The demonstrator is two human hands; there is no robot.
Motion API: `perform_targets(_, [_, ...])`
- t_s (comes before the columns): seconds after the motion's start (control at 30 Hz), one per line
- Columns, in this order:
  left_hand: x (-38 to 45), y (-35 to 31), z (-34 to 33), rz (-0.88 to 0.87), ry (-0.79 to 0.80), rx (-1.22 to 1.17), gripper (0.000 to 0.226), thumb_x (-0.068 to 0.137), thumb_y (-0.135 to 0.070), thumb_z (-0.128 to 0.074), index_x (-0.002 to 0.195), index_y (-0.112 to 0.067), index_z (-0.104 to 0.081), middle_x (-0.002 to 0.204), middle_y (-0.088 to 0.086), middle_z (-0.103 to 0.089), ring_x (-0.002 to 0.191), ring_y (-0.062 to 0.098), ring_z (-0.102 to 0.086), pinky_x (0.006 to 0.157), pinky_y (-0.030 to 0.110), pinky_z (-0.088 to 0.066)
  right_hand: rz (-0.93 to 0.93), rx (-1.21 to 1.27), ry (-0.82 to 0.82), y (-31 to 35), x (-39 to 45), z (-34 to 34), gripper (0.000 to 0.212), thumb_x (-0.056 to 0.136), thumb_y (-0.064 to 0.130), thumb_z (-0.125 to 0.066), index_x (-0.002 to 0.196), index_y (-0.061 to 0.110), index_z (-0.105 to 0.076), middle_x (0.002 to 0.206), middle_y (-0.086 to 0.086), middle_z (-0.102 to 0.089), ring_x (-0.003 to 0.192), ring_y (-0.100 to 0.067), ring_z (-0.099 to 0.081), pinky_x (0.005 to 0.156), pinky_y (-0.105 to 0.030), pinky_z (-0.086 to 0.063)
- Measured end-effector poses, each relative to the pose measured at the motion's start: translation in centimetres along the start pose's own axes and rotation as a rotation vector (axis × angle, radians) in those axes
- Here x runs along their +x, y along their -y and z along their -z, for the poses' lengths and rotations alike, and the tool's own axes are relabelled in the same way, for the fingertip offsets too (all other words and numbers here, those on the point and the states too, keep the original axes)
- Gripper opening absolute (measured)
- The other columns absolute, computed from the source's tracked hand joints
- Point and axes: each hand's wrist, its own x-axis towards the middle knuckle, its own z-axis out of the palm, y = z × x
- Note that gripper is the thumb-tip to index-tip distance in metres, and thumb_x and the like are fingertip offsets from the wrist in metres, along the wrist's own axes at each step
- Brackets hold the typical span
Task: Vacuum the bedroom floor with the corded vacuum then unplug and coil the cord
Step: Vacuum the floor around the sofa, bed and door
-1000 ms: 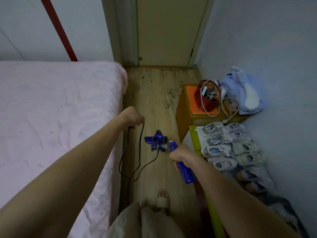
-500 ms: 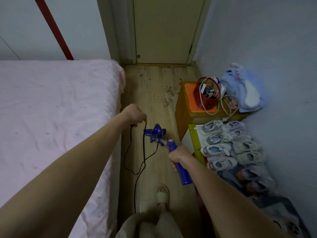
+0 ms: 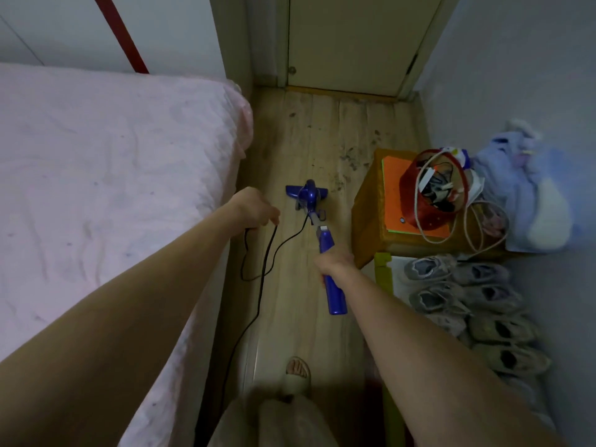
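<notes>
A pink bed [image 3: 106, 188] is filling the left side, and a strip of wood floor [image 3: 322, 130] is left open up to the far door [image 3: 351, 43]. On the right, a red basket [image 3: 432, 188] is stuffed with cables. The blue vacuum [image 3: 311, 196] is being held by its handle in the curled right hand [image 3: 335, 264]. The black cord [image 3: 267, 253] is being pinched by the left hand [image 3: 254, 209].

- The wooden floor [image 3: 322, 130] carries the blue vacuum head [image 3: 307, 194] in the middle, dark dirt specks [image 3: 346, 156] farther right, and black cord [image 3: 258, 272] near the bed.
- At right stand a wooden stool [image 3: 367, 221] and shoes [image 3: 464, 291].
</notes>
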Motion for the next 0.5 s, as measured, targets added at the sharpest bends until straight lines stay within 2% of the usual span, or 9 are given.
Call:
perform_targets(0.13, [4.2, -1.1, 0.3, 0.041, 0.007, -0.021, 0.023, 0.093, -0.023, -0.059, 0.097, -0.004, -0.070, 0.075, 0.004, -0.056, 0.064, 0.013, -0.050, 0.074, 0.030, -0.045, 0.004, -0.010, 0.001, 3.9, 5.3, 1.3, 0.065, 0.079, -0.002, -0.069, 0.136, 0.009, -0.039, 0.120, -0.015, -0.056, 0.084, -0.026, -0.061, 0.064, -0.032, -0.054])
perform_targets(0.23, [6.1, -0.8, 0.0, 0.089, 0.026, -0.016, 0.021, 0.095, -0.024, -0.056, 0.091, -0.008, -0.070, 0.078, 0.003, -0.057, 0.064, 0.012, -0.050, 0.074, 0.029, -0.044, -0.007, -0.046, -0.008, 5.8, 8.3, 1.2, 0.064, 0.078, -0.002, -0.068, 0.135, 0.009, -0.041, 0.118, -0.016, -0.058, 0.097, -0.030, -0.064, 0.073, -0.035, -0.056])
perform_targets(0.33, [7.8, -0.4, -0.1, 0.132, 0.038, -0.027, 0.023, 0.096, -0.023, -0.055, 0.082, -0.010, -0.068, 0.075, 0.003, -0.057, 0.063, 0.012, -0.049, 0.075, 0.030, -0.045, 0.003, -0.025, 0.000, 7.9, 10.7, 0.9, 0.063, 0.075, -0.002, -0.069, 0.132, 0.009, -0.044, 0.116, -0.016, -0.061, 0.099, -0.031, -0.065, 0.080, -0.040, -0.057])
perform_targets(0.37, [8.1, -0.2, -0.1, 0.141, 0.042, -0.032, 0.023, 0.096, -0.022, -0.055, 0.081, -0.010, -0.068, 0.074, 0.003, -0.056, 0.062, 0.012, -0.048, 0.075, 0.031, -0.045, 0.008, -0.019, 0.003, 8.6, 11.3, 0.9, 0.062, 0.075, -0.002, -0.069, 0.131, 0.009, -0.045, 0.116, -0.016, -0.062, 0.099, -0.032, -0.065, 0.077, -0.040, -0.058])
perform_targets(0.43, [9.0, 0.0, 0.0, 0.164, 0.045, -0.034, 0.023, 0.096, -0.022, -0.055, 0.081, -0.009, -0.068, 0.071, 0.003, -0.055, 0.061, 0.012, -0.048, 0.075, 0.031, -0.045, 0.022, -0.020, 0.016, 9.9, 12.4, 0.8, 0.059, 0.077, 0.000, -0.068, 0.130, 0.009, -0.044, 0.117, -0.016, -0.062, 0.097, -0.030, -0.066, 0.061, -0.034, -0.054])
perform_targets(0.5, [9.3, 0.3, -0.1, 0.175, 0.048, -0.033, 0.024, 0.096, -0.021, -0.054, 0.086, -0.006, -0.070, 0.069, 0.003, -0.054, 0.061, 0.012, -0.048, 0.075, 0.031, -0.045, 0.035, -0.038, 0.032, 10.8, 13.0, 0.7, 0.058, 0.077, 0.001, -0.068, 0.129, 0.009, -0.044, 0.117, -0.015, -0.063, 0.097, -0.030, -0.066, 0.058, -0.032, -0.051])
